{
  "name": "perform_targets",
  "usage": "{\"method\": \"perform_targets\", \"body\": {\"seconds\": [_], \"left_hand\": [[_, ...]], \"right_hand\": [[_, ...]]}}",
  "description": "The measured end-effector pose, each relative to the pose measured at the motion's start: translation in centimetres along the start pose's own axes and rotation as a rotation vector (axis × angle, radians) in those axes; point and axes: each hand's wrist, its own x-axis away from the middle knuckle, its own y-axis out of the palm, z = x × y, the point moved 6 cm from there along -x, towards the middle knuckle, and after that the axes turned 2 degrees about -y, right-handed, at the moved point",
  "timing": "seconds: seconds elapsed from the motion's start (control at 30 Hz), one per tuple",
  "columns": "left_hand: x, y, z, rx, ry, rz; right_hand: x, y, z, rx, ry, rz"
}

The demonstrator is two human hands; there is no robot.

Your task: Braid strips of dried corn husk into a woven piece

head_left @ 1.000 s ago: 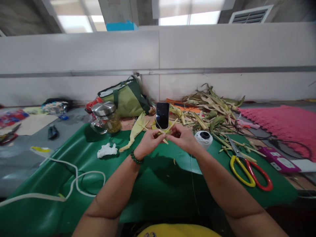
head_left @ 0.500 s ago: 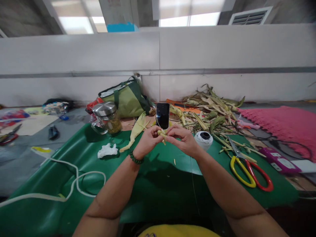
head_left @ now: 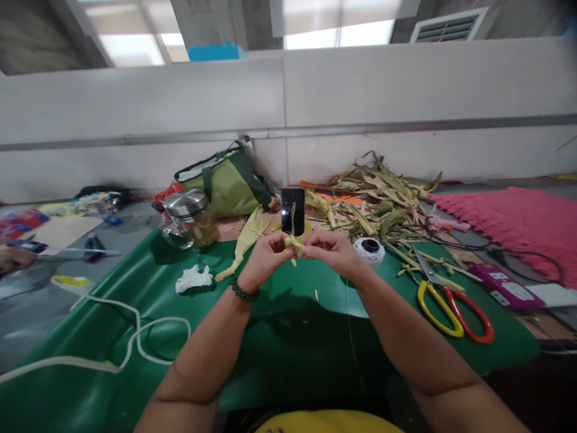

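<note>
Both hands meet over the green mat (head_left: 288, 337), pinching a small folded piece of pale yellow-green leaf strip (head_left: 294, 244). My left hand (head_left: 267, 257), with a dark bead bracelet at the wrist, grips its left end with closed fingers. My right hand (head_left: 331, 250) pinches the right end. A thin thread rises from the piece in front of a black phone (head_left: 293, 211) that stands upright just behind the hands. A white spool of thread (head_left: 370, 252) sits right of my right hand.
Yellow- and red-handled scissors (head_left: 444, 298) lie at right, near a purple device (head_left: 497, 287) and pink knitted cloth (head_left: 514, 224). A heap of dried leaves (head_left: 378, 201) lies behind. A glass jar (head_left: 188, 219), green bag (head_left: 223, 183), crumpled tissue (head_left: 192, 278) and white cable (head_left: 135, 337) lie left. Another person's hand (head_left: 13, 257) is at far left.
The long strip ends sticking out between my fingers have been folded in, leaving a compact piece. Another person's hand with a tool has come in at far left. The view shifted slightly.
</note>
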Motion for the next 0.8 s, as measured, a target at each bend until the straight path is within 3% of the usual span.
{"method": "perform_targets", "body": {"seconds": [0.43,0.8], "left_hand": [[0.2,0.4,0.0,0.028,0.006,-0.070],[-0.1,0.0,-0.4,0.092,-0.035,0.007]], "right_hand": [[0.3,0.2,-0.5,0.207,-0.048,0.054],[0.6,0.4,-1.4,0.312,-0.181,0.067]]}}
